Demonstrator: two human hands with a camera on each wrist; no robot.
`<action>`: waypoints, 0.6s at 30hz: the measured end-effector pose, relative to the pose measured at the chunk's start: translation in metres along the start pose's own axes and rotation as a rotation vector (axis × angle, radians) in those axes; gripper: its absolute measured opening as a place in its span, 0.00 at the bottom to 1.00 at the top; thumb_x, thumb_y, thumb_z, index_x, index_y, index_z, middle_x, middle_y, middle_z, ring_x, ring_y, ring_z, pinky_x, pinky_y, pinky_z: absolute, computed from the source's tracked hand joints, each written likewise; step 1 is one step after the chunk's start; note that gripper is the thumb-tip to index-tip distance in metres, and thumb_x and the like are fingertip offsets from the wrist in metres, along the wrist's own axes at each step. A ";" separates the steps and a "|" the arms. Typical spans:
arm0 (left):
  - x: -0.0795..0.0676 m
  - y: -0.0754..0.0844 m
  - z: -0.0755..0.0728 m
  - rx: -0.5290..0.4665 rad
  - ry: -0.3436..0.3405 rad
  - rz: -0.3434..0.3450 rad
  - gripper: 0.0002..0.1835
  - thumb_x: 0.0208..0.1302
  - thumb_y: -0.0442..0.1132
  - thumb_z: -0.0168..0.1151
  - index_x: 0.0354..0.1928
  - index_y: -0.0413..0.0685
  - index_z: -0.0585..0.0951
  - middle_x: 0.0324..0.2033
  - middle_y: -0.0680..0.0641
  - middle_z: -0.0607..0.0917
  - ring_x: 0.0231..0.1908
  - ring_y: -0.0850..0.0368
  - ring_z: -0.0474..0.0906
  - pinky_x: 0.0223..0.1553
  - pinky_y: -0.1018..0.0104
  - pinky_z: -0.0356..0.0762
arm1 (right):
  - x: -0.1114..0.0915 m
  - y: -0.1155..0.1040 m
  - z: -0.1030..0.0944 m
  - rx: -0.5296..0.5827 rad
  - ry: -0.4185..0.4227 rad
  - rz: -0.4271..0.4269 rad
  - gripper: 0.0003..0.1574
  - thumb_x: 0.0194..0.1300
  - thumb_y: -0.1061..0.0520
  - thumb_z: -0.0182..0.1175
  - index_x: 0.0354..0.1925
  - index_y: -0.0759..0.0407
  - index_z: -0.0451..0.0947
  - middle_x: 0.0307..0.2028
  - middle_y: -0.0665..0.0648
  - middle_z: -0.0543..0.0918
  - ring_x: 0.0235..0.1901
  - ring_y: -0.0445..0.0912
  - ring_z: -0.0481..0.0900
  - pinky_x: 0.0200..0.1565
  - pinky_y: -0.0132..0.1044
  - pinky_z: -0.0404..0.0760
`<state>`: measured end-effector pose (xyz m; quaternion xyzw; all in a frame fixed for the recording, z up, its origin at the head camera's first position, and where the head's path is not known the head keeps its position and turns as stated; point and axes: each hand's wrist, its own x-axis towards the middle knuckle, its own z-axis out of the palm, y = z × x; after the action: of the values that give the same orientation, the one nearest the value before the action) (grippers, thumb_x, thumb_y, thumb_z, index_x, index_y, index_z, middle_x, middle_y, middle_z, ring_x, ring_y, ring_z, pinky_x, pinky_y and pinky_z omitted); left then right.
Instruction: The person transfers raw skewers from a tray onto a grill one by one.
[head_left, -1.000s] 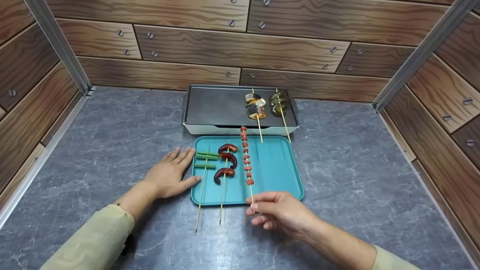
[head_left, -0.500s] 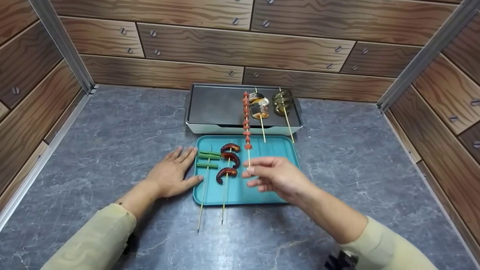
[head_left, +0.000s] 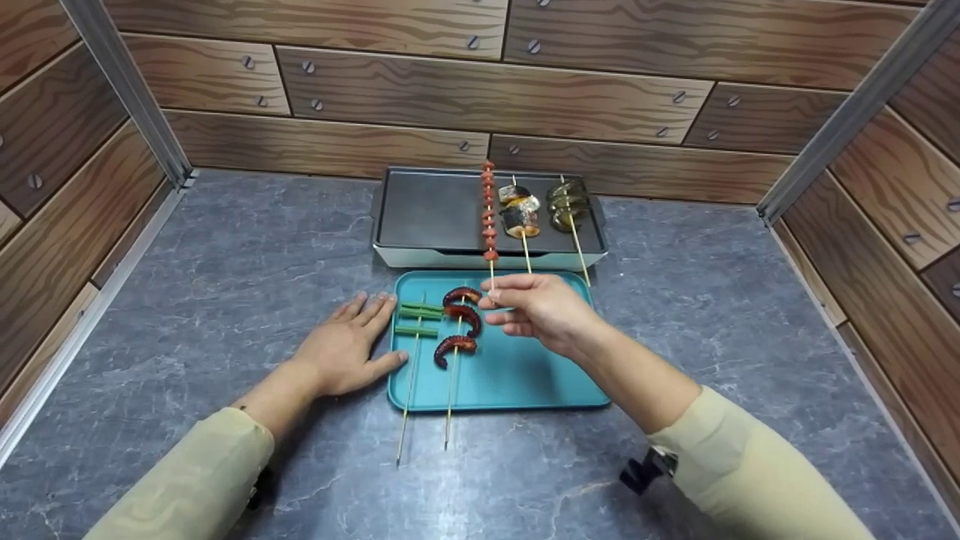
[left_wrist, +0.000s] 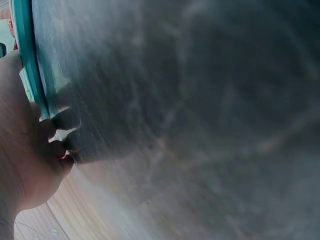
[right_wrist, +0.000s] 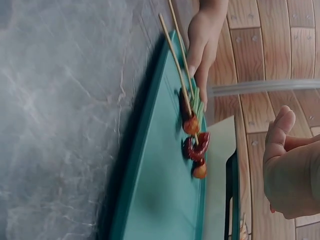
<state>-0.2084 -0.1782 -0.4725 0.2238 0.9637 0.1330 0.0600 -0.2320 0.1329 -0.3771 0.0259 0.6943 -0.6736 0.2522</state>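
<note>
My right hand pinches the bare end of a skewer of small red pieces, which overlaps the dark griddle plate in the head view. In the right wrist view the right hand is at the right edge, and the skewer is mostly hidden. My left hand rests with fingers spread at the left rim of the teal tray. On that tray lie a skewer of green stalks and a skewer of octopus tentacles, their stick ends jutting over the front rim.
At the griddle's right side lie a skewer of fish chunks and a skewer of dark green pieces, handles over its front edge. The griddle stands right behind the tray. Wood-patterned walls enclose the grey marbled table.
My right hand has moved forward with the red skewer, from over the tray's front rim to its back part, bringing the skewer over the griddle. The left hand stays in place.
</note>
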 end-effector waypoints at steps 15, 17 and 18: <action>0.000 0.000 -0.001 -0.002 -0.008 -0.008 0.51 0.77 0.70 0.47 0.86 0.44 0.49 0.83 0.40 0.53 0.81 0.34 0.45 0.81 0.40 0.46 | 0.043 -0.002 -0.008 0.021 0.080 0.036 0.25 0.80 0.64 0.59 0.71 0.69 0.75 0.45 0.61 0.90 0.31 0.41 0.89 0.34 0.29 0.87; 0.000 0.000 -0.001 -0.001 -0.008 -0.007 0.51 0.77 0.71 0.47 0.86 0.44 0.49 0.83 0.40 0.53 0.81 0.33 0.45 0.81 0.40 0.45 | 0.046 -0.002 -0.008 0.019 0.080 0.039 0.25 0.80 0.64 0.58 0.71 0.69 0.75 0.45 0.61 0.90 0.31 0.41 0.89 0.34 0.29 0.87; 0.000 0.000 -0.001 -0.003 -0.002 -0.003 0.50 0.77 0.70 0.47 0.86 0.43 0.49 0.83 0.39 0.53 0.81 0.33 0.46 0.81 0.40 0.46 | 0.047 -0.002 -0.008 0.017 0.081 0.040 0.25 0.80 0.64 0.58 0.70 0.69 0.75 0.45 0.61 0.90 0.31 0.41 0.89 0.34 0.29 0.87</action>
<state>-0.2087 -0.1782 -0.4720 0.2224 0.9637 0.1339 0.0617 -0.2760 0.1259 -0.3934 0.0693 0.6975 -0.6727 0.2370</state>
